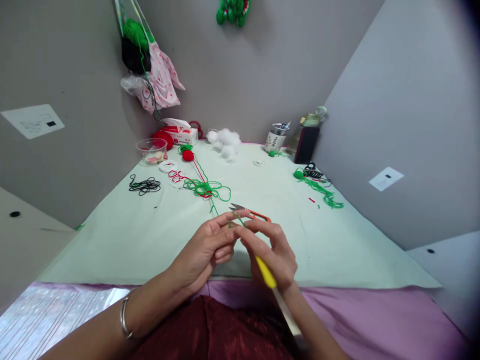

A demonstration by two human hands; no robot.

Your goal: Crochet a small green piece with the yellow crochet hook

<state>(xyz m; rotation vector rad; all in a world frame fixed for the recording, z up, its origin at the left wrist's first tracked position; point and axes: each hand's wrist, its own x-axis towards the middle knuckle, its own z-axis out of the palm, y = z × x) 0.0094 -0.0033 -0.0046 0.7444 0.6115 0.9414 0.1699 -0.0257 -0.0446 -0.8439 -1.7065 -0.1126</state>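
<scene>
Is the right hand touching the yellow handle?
Touching: the head view shows the right hand holding the yellow handle, which lies against it.

L hand (208, 250) & R hand (275, 252) meet mid-scene, v. close tog. L forearm (157, 295) slants in fr. near left, index finger (227, 217) extended, lower fingers (224, 254) curled; R forearm (309, 320) fr. near right, fingers bent.

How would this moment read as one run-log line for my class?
left grip: green yarn | right grip: yellow-and-cream tool, tip unclear | orange-handled snips: on table, just beyond grips
</scene>
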